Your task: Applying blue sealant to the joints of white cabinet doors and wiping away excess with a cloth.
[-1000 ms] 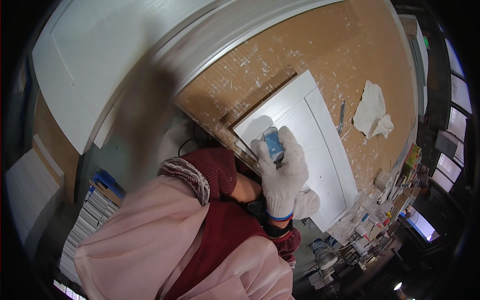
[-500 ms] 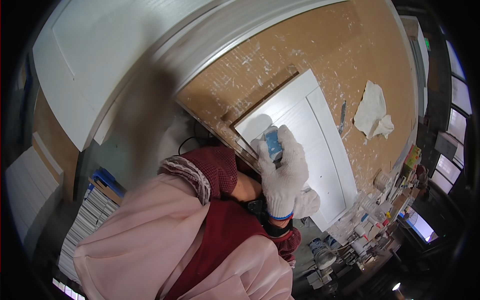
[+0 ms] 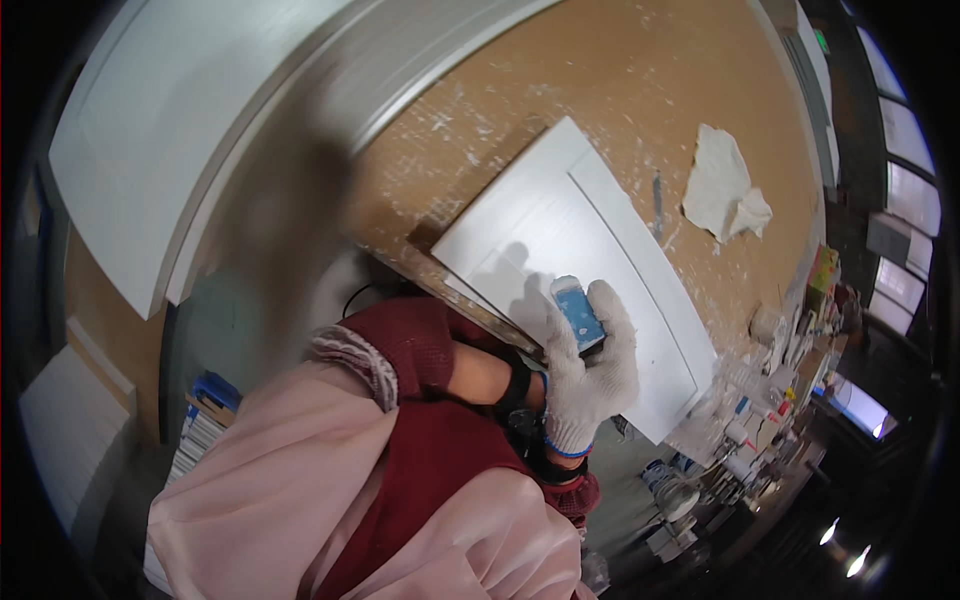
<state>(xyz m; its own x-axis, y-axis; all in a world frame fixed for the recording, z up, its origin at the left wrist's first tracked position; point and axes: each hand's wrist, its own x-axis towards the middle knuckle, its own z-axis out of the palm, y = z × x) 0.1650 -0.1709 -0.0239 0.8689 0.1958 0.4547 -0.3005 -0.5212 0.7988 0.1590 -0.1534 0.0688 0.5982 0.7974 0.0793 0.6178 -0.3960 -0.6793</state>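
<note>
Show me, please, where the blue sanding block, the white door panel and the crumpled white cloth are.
blue sanding block (image 3: 580, 315), head view, on its blue top face.
white door panel (image 3: 600, 240), head view, on its flat middle.
crumpled white cloth (image 3: 722, 185), head view, on its middle fold.

**Around the work**

We see a crumpled white cloth (image 3: 725, 190) on the paint-speckled brown counter (image 3: 620, 90), with a thin blue tool (image 3: 657, 205) lying just beside it. Small bottles and jars (image 3: 760, 420) crowd the counter's right end. Stacked panels (image 3: 205, 425) stand at lower left.
</note>
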